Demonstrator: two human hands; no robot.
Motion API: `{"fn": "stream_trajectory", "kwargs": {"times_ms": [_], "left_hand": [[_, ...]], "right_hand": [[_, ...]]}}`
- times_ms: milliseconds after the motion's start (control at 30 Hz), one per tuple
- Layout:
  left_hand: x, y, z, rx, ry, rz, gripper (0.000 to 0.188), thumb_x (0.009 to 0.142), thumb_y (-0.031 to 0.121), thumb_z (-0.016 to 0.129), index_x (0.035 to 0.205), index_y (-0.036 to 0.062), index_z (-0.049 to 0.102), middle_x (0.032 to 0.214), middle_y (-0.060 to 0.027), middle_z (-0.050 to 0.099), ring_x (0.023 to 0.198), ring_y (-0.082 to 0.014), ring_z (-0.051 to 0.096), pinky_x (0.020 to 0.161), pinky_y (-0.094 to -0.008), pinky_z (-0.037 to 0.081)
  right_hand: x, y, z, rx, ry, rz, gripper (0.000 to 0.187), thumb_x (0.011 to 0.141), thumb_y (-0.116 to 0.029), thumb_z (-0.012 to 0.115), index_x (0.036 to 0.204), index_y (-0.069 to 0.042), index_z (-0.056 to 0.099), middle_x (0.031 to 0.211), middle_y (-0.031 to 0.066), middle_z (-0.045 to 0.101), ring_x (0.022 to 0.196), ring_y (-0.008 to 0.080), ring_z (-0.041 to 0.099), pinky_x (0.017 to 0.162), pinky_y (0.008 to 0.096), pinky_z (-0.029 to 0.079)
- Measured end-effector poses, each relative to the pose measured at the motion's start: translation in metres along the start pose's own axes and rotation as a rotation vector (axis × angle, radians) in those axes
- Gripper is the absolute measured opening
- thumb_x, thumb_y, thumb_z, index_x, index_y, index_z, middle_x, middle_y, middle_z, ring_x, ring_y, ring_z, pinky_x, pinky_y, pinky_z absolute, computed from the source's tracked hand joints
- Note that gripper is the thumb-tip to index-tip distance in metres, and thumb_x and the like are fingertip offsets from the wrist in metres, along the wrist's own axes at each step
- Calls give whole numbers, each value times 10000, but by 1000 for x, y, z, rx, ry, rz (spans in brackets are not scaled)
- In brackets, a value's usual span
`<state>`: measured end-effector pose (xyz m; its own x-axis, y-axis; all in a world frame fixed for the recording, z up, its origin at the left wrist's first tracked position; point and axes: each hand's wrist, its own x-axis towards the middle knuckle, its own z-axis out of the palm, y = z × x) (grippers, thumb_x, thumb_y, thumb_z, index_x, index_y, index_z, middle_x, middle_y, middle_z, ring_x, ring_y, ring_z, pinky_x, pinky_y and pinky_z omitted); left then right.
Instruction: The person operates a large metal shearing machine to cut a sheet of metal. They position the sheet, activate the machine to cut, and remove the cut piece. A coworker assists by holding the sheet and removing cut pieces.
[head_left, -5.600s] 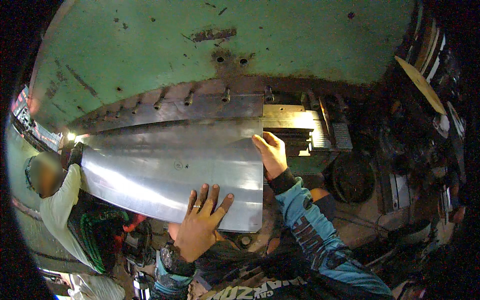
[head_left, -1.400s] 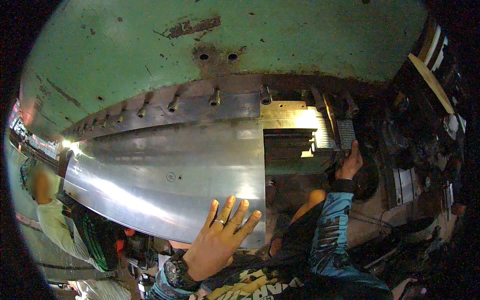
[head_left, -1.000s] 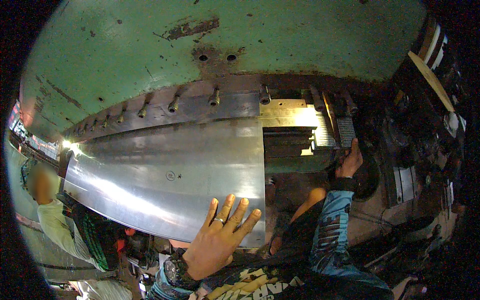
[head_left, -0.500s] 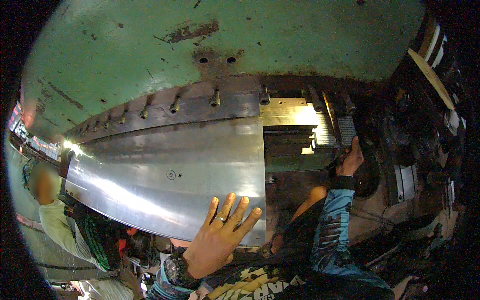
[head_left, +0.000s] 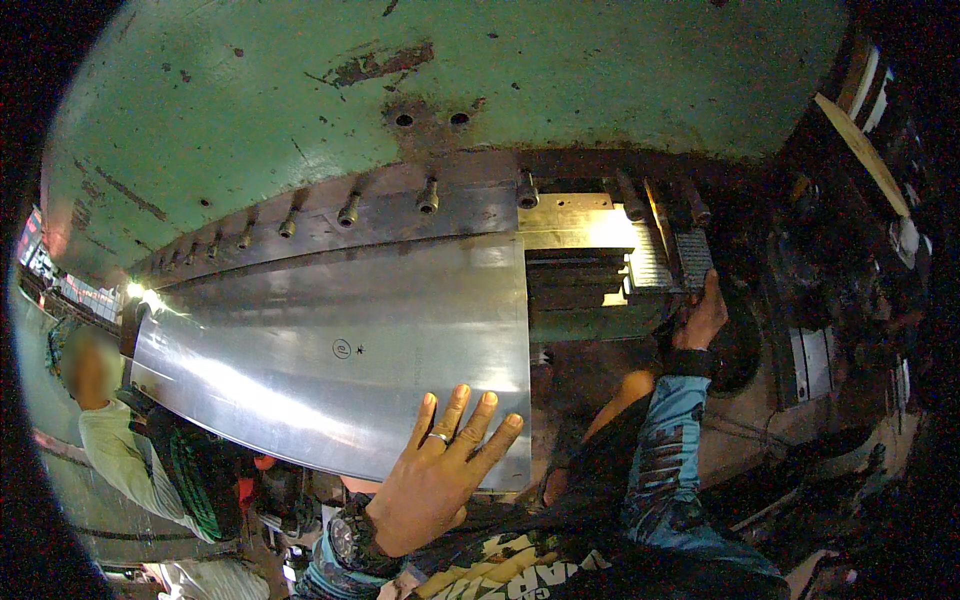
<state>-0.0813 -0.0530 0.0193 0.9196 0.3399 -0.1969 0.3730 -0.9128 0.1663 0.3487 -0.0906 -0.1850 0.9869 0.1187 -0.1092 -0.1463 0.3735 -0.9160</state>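
- The metal sheet (head_left: 290,350), shiny and grey, spans the left and middle of the frame, its straight right end just past centre.
- The left hand (head_left: 430,490) lies over the sheet's lower right corner, its grip unclosed, fingers spread apart on the metal; a ring (head_left: 438,438) and a dark watch (head_left: 350,540) are worn on that side.
- The right hand (head_left: 703,318), right of centre, is at the lower end of a ridged metal block (head_left: 693,258); in that dim patch I cannot tell whether its grip is clamped on it.
- A brightly lit bar (head_left: 565,230) lies left of the block.
- Bolts (head_left: 428,196) line the lower edge of a green panel (head_left: 250,100) above.
- A co-worker's pale sleeve (head_left: 120,450) shows at lower left.
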Motion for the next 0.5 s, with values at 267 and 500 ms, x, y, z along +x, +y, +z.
{"fn": "stream_trajectory", "kwargs": {"times_ms": [267, 500], "left_hand": [[1, 0, 1, 17, -2, 0, 1225, 538, 37, 858, 1622, 148, 299, 1631, -187, 347, 1503, -467, 312, 1238, -607, 250], [0, 0, 3, 4, 12, 2, 1221, 549, 23, 844, 1629, 151, 288, 1633, -187, 346, 1505, -466, 310, 1241, -604, 246]], "right_hand": [[0, -1, -3, -19, -14, 18, 432, 902, -472, 778, 935, -66, 633, 858, 27, 597, 730, 179, 538, 628, 366, 454], [-1, -3, -3, -21, -23, 43, 444, 888, -494, 789, 904, -81, 628, 806, 3, 545, 700, 171, 502, 606, 361, 431]]}}
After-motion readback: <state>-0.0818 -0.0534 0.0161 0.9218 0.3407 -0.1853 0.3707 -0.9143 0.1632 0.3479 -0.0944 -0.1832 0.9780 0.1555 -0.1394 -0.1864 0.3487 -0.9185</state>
